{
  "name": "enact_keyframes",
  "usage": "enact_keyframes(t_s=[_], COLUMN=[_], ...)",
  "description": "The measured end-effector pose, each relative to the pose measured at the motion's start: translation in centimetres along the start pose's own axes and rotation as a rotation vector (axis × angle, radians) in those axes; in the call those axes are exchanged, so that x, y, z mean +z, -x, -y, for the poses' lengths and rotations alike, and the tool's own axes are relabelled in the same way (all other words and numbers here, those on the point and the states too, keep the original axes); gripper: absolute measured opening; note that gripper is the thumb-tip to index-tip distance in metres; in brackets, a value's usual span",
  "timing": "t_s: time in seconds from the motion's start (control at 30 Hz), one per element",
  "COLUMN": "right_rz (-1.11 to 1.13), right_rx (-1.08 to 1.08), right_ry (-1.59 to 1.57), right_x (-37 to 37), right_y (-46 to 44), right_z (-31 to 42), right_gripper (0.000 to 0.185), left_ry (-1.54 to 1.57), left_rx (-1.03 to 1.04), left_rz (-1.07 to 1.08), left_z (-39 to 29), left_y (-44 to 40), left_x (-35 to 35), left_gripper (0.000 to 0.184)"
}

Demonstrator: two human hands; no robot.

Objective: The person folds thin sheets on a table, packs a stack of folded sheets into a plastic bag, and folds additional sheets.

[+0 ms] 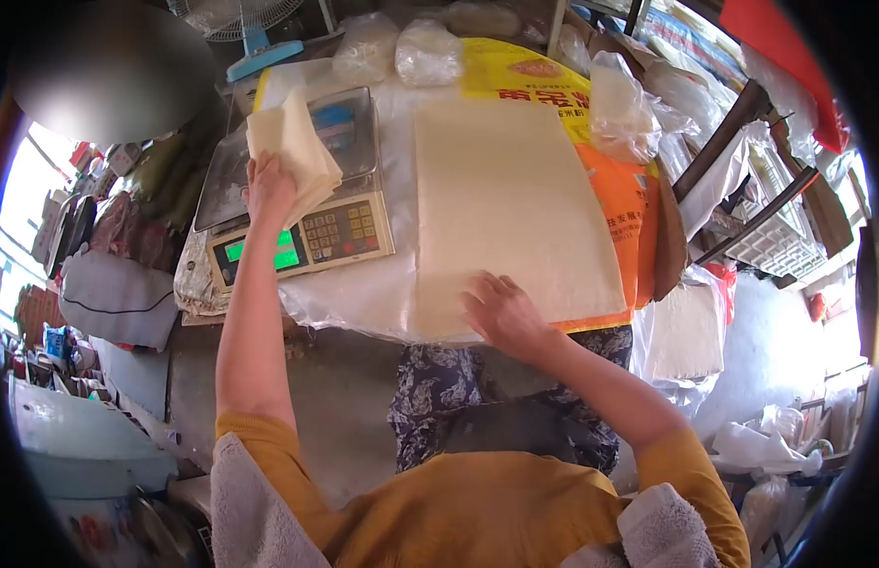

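Note:
A folded stack of thin cream sheets [296, 151] is over the metal pan of a digital scale [350, 230], at the upper left. My left hand [269, 189] is closed on the stack's left side; the thumb is at its edge. The scale's green display [262, 251] is partly hidden by my left forearm. To the right lies a large flat cream sheet or stack of sheets [515, 208] on the table. Near its lower edge, my right hand [501, 312] hovers or rests with fingers apart, slightly blurred, holding nothing visible.
A yellow and orange printed sack [624, 227] lies under the large sheet. Clear plastic bags [428, 52] line the back edge, with a fan [255, 47] at the back left. A white plastic crate [775, 227] stands at the right, beside dark bars.

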State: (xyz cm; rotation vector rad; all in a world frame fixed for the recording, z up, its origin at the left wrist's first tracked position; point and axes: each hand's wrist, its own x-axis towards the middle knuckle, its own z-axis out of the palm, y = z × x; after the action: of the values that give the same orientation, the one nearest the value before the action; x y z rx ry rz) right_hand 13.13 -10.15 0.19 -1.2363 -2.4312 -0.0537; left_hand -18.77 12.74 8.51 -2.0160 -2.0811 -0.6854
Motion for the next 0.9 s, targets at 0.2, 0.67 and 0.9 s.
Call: enact_keyframes(t_s=[0.2, 0.67, 0.9], right_rz=[0.060, 0.102, -0.144], right_rx=[-0.153, 0.391, 0.565], right_ry=[0.275, -0.096, 0.017], right_x=[1.0, -0.6, -13.0], right_y=[-1.6, 1.0, -7.6], right_z=[0.2, -4.2, -16.0], right_gripper=[0.010, 0.043, 0.030], left_ry=[0.507, 0.447, 0.280], left_rx=[0.330, 0.475, 0.427], left_rz=[-0.503, 0.061, 0.242], left_z=[-8.2, -16.7, -17.6], left_y=[9.0, 21.7, 21.7], left_x=[-3.0, 5.9, 5.5], left_gripper=[0.048, 0.051, 0.072])
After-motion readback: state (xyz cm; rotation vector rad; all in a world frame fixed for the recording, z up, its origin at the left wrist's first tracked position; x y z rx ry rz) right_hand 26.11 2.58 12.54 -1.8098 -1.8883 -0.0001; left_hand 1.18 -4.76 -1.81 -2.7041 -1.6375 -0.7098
